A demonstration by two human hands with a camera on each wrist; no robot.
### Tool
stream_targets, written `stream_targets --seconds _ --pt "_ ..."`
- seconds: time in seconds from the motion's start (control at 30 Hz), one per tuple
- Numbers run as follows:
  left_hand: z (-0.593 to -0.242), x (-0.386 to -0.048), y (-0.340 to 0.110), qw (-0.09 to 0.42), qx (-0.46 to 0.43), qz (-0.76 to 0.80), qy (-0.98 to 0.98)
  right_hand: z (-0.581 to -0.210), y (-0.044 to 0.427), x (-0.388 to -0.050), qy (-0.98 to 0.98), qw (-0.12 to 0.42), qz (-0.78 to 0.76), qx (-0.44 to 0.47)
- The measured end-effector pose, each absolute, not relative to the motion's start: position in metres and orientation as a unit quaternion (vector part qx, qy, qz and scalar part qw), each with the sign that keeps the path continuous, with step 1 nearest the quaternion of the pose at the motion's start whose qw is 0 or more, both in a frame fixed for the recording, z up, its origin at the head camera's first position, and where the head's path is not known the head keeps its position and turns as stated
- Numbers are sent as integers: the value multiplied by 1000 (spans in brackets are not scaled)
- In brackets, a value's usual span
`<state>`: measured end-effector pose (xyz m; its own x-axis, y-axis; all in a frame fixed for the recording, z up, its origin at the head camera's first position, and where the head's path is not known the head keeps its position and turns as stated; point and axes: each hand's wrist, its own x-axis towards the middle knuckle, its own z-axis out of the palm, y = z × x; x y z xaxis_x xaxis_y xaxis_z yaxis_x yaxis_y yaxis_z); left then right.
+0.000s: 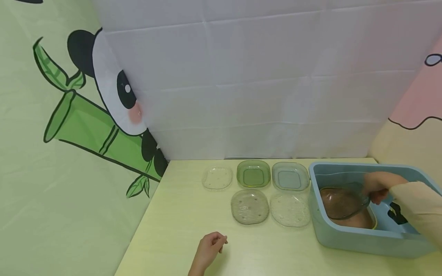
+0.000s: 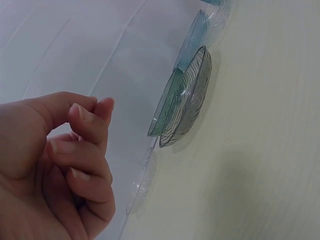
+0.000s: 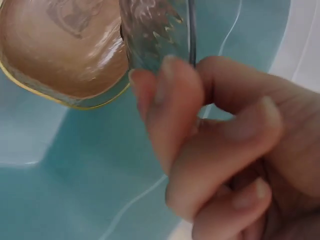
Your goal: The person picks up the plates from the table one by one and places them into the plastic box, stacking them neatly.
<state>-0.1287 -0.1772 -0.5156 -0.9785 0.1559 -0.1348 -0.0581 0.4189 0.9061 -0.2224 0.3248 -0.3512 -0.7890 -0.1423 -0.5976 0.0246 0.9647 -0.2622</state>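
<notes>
Inside the blue basin [image 1: 345,235], my right hand [image 1: 380,186] pinches the rim of a clear ribbed plate [image 3: 152,30], which stands tilted. Beneath it lies an amber-brown plate [image 3: 65,55] with a gold rim, partly covered in the head view. My left hand [image 1: 208,247] hovers over the front of the table, fingers loosely curled around nothing. Beyond it sit several see-through plates: a smoky grey ribbed plate [image 1: 250,207], a clear plate [image 1: 290,210], a small clear plate [image 1: 217,178], a green plate [image 1: 253,174] and a pale blue plate [image 1: 291,176].
The basin stands at the right end of the pale table [image 1: 165,230], close beside the clear and blue plates. A black patch [image 1: 398,213] shows in the basin. A white cloth wall [image 1: 241,96] rises behind the table, with a green panda-print wall [image 1: 51,191] at left.
</notes>
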Motion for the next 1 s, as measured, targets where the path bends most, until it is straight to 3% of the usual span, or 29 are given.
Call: stream_targets --seconds 0.43,0.63,0.77,1.0 --pt "-519 -130 -172 102 32 530 841 -380 365 -244 846 481 -228 44" --pt "-520 -132 -168 101 33 527 843 -391 376 -259 778 582 -228 62" --pt "-521 -133 -166 103 33 522 846 -399 383 -259 772 589 -232 56" --pt "-520 -133 -167 101 35 517 849 -409 386 -253 780 550 -260 142"
